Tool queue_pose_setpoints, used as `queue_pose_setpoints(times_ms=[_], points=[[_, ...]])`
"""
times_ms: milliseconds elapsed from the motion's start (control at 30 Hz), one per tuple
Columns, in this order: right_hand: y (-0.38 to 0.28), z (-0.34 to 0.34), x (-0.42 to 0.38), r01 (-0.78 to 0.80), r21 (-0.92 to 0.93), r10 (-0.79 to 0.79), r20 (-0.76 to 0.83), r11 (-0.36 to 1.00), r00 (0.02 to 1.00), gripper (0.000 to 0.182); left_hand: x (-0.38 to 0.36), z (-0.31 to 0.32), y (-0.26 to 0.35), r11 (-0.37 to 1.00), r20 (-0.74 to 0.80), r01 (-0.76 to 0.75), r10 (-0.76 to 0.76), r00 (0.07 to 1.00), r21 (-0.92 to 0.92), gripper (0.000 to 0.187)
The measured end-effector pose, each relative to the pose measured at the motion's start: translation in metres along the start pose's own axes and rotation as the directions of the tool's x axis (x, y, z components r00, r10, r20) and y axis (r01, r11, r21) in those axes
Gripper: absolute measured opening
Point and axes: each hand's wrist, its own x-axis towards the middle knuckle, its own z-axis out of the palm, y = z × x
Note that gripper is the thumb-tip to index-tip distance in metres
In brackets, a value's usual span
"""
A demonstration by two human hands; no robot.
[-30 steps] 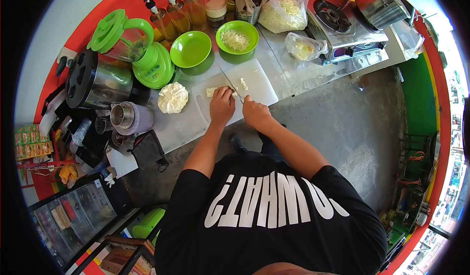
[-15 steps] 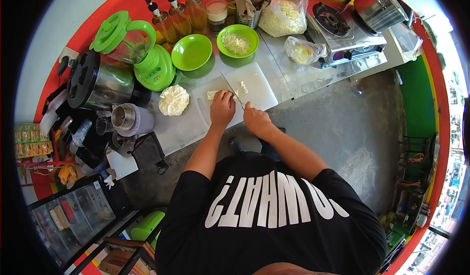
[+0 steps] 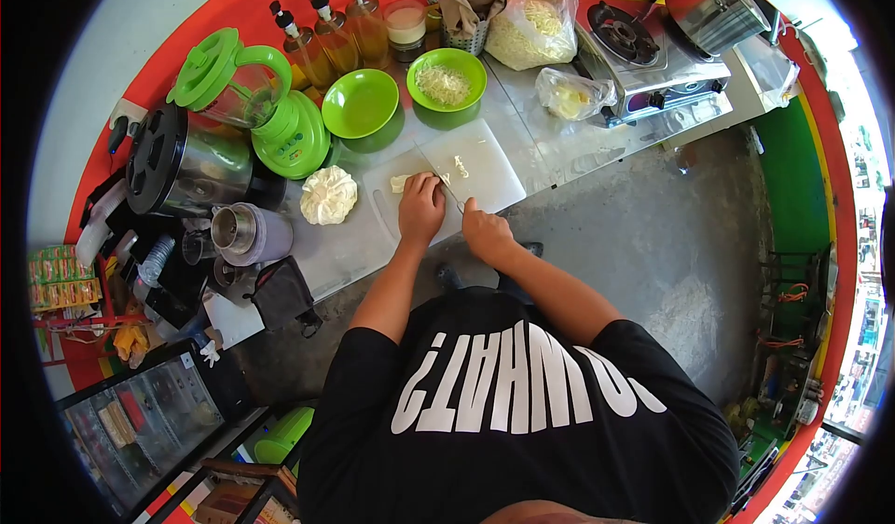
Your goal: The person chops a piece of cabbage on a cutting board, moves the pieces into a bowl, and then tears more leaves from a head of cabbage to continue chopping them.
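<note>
At edge of board (image 3: 494, 172)—right hand (image 3: 487, 229) clenched round knife (image 3: 454, 196); left hand (image 3: 422, 205) curled on pale strip (image 3: 399, 184)

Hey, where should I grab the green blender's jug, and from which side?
Grip the green handle, probably coming from the right, the side of the nearest green bowl: it loops out there, while the clear jug itself looks too broad to grip easily.

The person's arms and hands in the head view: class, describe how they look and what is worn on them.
The left hand and right hand are ungloved, and no watch or bracelet shows at either wrist. The forearms are bare. Short, plain black sleeves cover the upper arms, part of a black T-shirt with large white capital letters.
</note>
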Motion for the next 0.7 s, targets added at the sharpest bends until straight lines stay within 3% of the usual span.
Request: queue_pose_setpoints(times_ms=[200,333,400,700], points=[[0.009,0.001,0.022,0.034,0.065,-0.028,-0.084,0.997,0.996,0.019,0.000,0.001,-0.001,0.988,-0.016,-0.065,0.068,0.998,0.143,0.015],[0.021,0.010,0.015,0.009,0.140,0.007,-0.117,0.990,0.993,0.020,-0.001,0.001,-0.002,0.995,-0.011,-0.035,0.037,0.999,0.094,0.014],[0.028,0.006,0.012,-0.120,0.185,0.134,-0.064,0.975,0.989,0.024,-0.001,0.001,-0.003,0.997,0.019,0.021,-0.023,1.000,0.081,0.012],[0.011,-0.016,-0.007,-0.004,0.236,0.028,-0.100,0.972,0.995,0.023,0.002,0.001,-0.005,0.999,-0.007,-0.015,0.015,1.000,0.042,0.012]])
